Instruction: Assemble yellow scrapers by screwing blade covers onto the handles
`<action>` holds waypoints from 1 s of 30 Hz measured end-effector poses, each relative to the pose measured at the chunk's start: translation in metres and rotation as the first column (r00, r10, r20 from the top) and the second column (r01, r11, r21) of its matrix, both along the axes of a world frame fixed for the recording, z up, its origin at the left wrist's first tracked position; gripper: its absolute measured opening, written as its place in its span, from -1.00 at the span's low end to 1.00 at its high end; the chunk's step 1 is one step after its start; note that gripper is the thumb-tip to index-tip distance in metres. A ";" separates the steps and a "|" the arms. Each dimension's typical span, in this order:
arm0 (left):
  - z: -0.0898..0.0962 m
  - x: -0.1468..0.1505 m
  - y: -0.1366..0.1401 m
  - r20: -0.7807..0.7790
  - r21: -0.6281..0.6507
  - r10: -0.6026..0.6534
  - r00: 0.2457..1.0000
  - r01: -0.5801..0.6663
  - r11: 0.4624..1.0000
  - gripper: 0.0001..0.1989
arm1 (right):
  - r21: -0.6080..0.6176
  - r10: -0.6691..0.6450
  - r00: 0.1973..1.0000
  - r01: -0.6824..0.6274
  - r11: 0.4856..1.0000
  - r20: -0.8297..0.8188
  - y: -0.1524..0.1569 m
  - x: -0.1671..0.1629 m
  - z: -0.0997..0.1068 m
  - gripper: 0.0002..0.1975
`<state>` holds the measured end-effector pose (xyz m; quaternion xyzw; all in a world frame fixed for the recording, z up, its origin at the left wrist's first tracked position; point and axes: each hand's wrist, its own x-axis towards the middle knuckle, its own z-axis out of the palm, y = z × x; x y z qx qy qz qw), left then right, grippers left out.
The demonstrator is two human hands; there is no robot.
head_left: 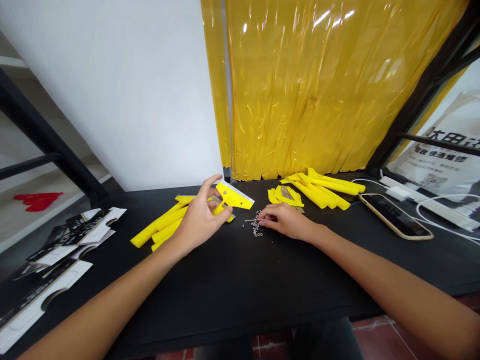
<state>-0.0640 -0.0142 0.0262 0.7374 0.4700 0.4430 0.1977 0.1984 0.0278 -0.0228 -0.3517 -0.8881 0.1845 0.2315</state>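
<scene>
Raised over the black table, my left hand (204,212) pinches a yellow scraper (234,197) with a pale blade edge along its top and small holes in its face. My right hand (287,220) is closed on a thin reddish rod-like tool (253,220), whose kind I cannot make out. The tool's tip points left over a small heap of metal nuts or screws (256,230) on the table. Behind my left hand lie yellow handles (161,227), partly hidden by it. Flat yellow scraper pieces (285,196) lie just beyond my right hand.
More yellow handles (322,190) are stacked at the back right, beside a phone (395,216). White cables and a power strip (427,200) run along the right. Black and white cardboard pieces (67,250) lie at the left. A yellow plastic curtain (300,90) hangs behind the table.
</scene>
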 end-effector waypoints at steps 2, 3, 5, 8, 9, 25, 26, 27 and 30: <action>0.002 -0.001 0.000 -0.101 0.041 0.025 0.995 -0.021 0.999 -0.21 | -0.004 -0.008 1.000 0.008 1.000 -0.013 0.000 -0.001 -0.001 -0.83; 0.003 -0.001 0.000 -0.139 0.058 0.032 0.990 -0.024 0.998 -0.21 | -0.010 -0.019 0.999 0.019 1.000 -0.027 0.000 -0.002 -0.001 -0.83; 0.004 -0.002 0.000 -0.180 0.101 0.047 0.983 -0.029 0.994 -0.29 | -0.050 -0.069 0.995 0.066 0.997 -0.074 -0.001 -0.002 0.001 -0.82; 0.003 -0.003 0.001 -0.204 0.161 0.084 0.975 -0.051 0.986 -0.41 | -0.148 -0.204 0.958 0.176 0.973 -0.203 0.000 0.000 0.006 -0.78; 0.003 -0.004 0.001 -0.219 0.173 0.095 0.971 -0.058 0.983 -0.43 | -0.182 -0.245 0.933 0.201 0.962 -0.264 0.001 0.002 0.009 -0.76; 0.017 0.020 -0.032 0.093 -0.521 -0.273 0.957 0.281 0.806 -0.61 | -0.357 -0.284 0.689 0.040 0.933 -0.667 -0.038 -0.015 0.040 -0.78; 0.014 0.021 -0.032 0.108 -0.545 -0.283 0.953 0.295 0.785 -0.61 | -0.312 -0.250 0.708 0.044 0.949 -0.661 -0.040 -0.015 0.041 -0.81; 0.011 0.023 -0.032 0.118 -0.564 -0.285 0.951 0.300 0.769 -0.61 | -0.270 -0.218 0.730 0.048 0.962 -0.648 -0.042 -0.015 0.041 -0.83; 0.003 0.026 -0.031 0.138 -0.608 -0.266 0.954 0.294 0.737 -0.63 | -0.179 -0.142 0.809 0.046 0.983 -0.570 -0.044 -0.017 0.038 -0.85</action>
